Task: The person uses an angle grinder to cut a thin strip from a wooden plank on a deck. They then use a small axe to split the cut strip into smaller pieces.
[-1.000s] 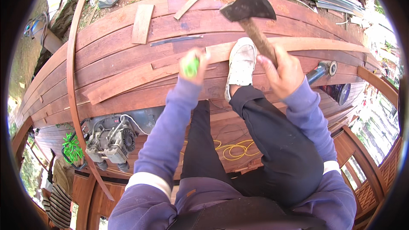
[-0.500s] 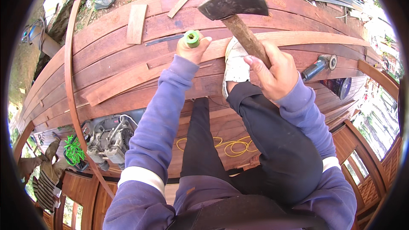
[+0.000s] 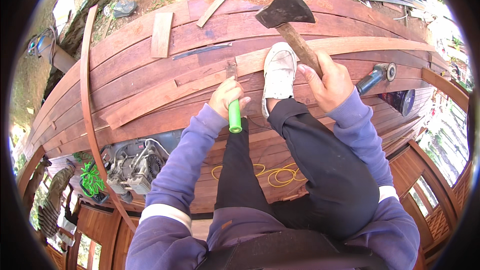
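My left hand (image 3: 226, 97) is closed around a chisel (image 3: 234, 118) with a bright green handle. The handle's butt points toward me, and the metal blade reaches away onto a reddish wooden plank (image 3: 170, 92), at a step in its edge. Whether the tip touches the wood I cannot tell. In my right hand (image 3: 330, 84) is a hatchet (image 3: 297, 42), gripped by its worn wooden handle. Its dark head is raised above the boards, beyond my white shoe (image 3: 280, 67), which rests on the same long strip of wood.
An angle grinder (image 3: 376, 77) lies on the boards at the right. At the left stand a compressor (image 3: 136, 170) and a green coiled hose (image 3: 92, 179). A long curved wooden strip (image 3: 86, 95) leans there. Yellow cord (image 3: 280, 174) loops below. Another person (image 3: 52, 200) is at far left.
My left hand has turned the chisel, so its butt now faces me and its blade shows on the plank. The hatchet has shifted slightly right and lower in the picture.
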{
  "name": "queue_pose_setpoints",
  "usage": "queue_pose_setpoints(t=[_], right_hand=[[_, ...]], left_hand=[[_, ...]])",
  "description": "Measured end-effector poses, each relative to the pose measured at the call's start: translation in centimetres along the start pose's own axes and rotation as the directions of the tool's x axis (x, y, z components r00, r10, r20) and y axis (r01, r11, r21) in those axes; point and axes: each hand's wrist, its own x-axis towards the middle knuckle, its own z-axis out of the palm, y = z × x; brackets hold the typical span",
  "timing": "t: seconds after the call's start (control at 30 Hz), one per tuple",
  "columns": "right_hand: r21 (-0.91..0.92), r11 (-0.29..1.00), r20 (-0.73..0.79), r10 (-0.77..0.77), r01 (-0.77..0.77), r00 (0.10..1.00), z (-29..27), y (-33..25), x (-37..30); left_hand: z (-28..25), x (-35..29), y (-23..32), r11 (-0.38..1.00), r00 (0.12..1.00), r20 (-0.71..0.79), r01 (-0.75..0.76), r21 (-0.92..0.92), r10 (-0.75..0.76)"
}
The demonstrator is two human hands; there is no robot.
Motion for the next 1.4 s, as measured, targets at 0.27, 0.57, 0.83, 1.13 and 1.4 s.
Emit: queue_pose_setpoints(t=[0.27,0.57,0.83,1.13,1.4], right_hand=[[0.129,0.990,-0.001,0.055,-0.055,0.998,0.7,-0.1,-0.9],[0.152,0.972,0.152,0.154,-0.177,0.976,0.8,-1.2,-0.3],[0.022,0.999,0.185,0.031,-0.036,0.982,0.9,-2.4,0.1],[0.047,0.989,0.149,-0.147,0.141,0.978,1.1,-4.0,0.8],[0.168,0.966,0.019,-0.205,0.199,0.979,0.7,-4.4,-1.1]], left_hand=[[-4.6,7.0,-4.4,0.479,0.593,-0.324,0.120,-0.870,-0.737],[-3.2,4.8,-2.3,0.778,0.879,-0.039,0.399,-0.485,-0.475],[-2.4,4.1,-3.2,0.819,0.917,-0.070,0.314,-0.480,-0.393],[-1.9,3.8,-3.0,0.757,0.896,-0.088,0.310,-0.575,-0.434],[-1.8,4.5,-2.4,0.890,0.927,-0.061,0.335,-0.309,-0.370]])
